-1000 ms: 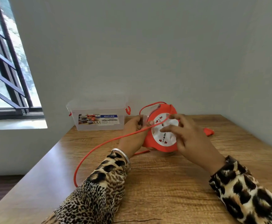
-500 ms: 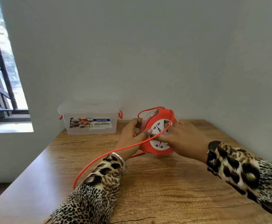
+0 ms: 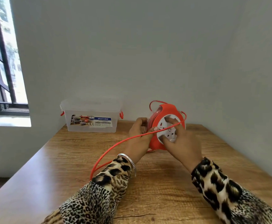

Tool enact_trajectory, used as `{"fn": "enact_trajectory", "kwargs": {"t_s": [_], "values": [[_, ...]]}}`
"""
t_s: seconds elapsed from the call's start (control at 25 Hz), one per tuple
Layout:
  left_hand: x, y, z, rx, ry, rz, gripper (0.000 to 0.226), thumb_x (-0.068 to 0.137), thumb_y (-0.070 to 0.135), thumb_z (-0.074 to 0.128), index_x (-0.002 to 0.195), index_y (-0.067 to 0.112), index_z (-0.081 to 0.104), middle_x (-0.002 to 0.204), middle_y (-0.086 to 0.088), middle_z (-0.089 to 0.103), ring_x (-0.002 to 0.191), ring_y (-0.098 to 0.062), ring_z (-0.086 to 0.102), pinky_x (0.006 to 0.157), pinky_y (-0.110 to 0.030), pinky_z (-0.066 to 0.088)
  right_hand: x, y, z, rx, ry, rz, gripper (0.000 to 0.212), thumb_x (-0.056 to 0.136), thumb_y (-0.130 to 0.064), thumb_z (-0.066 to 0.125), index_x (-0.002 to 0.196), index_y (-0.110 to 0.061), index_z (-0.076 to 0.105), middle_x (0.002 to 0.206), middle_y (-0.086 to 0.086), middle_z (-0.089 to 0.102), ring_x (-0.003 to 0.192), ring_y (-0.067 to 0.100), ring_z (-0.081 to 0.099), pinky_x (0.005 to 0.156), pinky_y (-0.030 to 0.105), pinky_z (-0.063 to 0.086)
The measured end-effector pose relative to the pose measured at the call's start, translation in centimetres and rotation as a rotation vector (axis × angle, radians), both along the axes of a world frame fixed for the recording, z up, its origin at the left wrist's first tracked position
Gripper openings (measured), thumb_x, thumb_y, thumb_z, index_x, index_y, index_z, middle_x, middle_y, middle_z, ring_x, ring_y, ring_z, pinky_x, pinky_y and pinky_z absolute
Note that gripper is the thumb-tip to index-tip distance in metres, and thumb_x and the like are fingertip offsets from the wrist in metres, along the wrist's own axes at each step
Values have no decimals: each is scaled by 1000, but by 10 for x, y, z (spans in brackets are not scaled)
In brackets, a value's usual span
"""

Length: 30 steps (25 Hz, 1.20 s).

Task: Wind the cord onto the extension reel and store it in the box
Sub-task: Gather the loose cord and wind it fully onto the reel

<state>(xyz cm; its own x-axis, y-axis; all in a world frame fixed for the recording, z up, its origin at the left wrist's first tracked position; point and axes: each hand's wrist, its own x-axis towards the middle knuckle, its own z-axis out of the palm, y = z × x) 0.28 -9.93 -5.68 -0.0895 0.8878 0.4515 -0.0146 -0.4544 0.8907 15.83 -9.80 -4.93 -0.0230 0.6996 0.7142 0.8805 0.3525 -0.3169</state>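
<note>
Head view: left hand (image 3: pixel 138 136) still grips reel (image 3: pixel 162 126), right hand (image 3: pixel 180 139) seemingly has turned, fingers spread on it.

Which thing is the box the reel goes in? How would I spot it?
Look along the wooden table to its far left corner, by the wall near the window. The box sits there, left of the orange reel. It is the only see-through thing, with a lid, orange clips and a blue label.
</note>
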Motion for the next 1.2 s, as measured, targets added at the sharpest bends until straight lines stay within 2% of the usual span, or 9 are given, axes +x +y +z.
{"fn": "enact_trajectory", "kwargs": {"t_s": [0.16,0.28,0.36,0.52,0.6,0.76,0.88,1.08,1.2], "values": [[2,-5,3,-23,-41,7,50,70,38,81,111,24,56,106,-3,68,94,-22,70,76,-49,60,-1,5,18,-260,323,172,67,69,-57,70,129,-36,49,103,-6,66,88,10,61,66,24,49],[-4,-8,11,48,225,175,89,53,59,83,125,28,41,89,8,65,83,-9,68,71,-33,58,15,7,43,-445,84,106,67,63,-50,74,126,-46,52,120,-6,62,88,8,55,63,21,42],[-14,-8,19,63,273,59,97,50,61,84,130,36,36,79,10,68,78,-5,67,64,-21,52,25,6,50,-540,-103,66,66,61,-42,75,123,-51,52,120,-5,61,84,8,55,63,22,45],[-32,-15,30,-50,263,-688,51,84,41,68,132,45,51,78,1,70,58,-17,61,47,-19,46,41,5,46,-626,-327,-7,71,55,-45,72,121,-57,51,122,-10,56,97,14,57,80,32,52],[-34,-13,35,-86,79,-773,27,95,38,51,113,31,70,80,-2,72,53,-13,61,45,-20,48,48,1,44,-677,-377,29,68,56,-42,73,119,-59,51,110,-14,54,91,11,56,71,27,49],[-67,6,41,-130,-623,-313,26,102,26,41,104,16,65,96,-2,76,66,-11,66,55,-21,54,59,-10,40,-709,-441,120,65,57,-35,71,114,-59,53,83,-23,49,76,0,53,57,19,39],[-95,24,24,-258,-913,106,24,102,14,40,115,8,59,97,-8,70,66,-13,62,55,-21,55,67,-16,43,-662,-503,119,66,53,-46,66,117,-58,50,92,-16,59,84,9,59,72,34,52],[-100,33,10,-483,-899,169,36,102,5,27,131,1,47,85,-10,54,78,-15,61,60,-26,52,74,-20,49,-590,-345,175,58,56,-43,74,99,-71,45,88,-25,50,79,1,55,63,20,44],[-87,30,13,-553,-794,90,19,101,15,40,112,5,52,92,-13,56,81,-21,61,62,-29,52,68,-15,48,-584,-269,146,61,51,-51,70,104,-69,47,94,-20,52,87,8,56,72,29,49]]}}
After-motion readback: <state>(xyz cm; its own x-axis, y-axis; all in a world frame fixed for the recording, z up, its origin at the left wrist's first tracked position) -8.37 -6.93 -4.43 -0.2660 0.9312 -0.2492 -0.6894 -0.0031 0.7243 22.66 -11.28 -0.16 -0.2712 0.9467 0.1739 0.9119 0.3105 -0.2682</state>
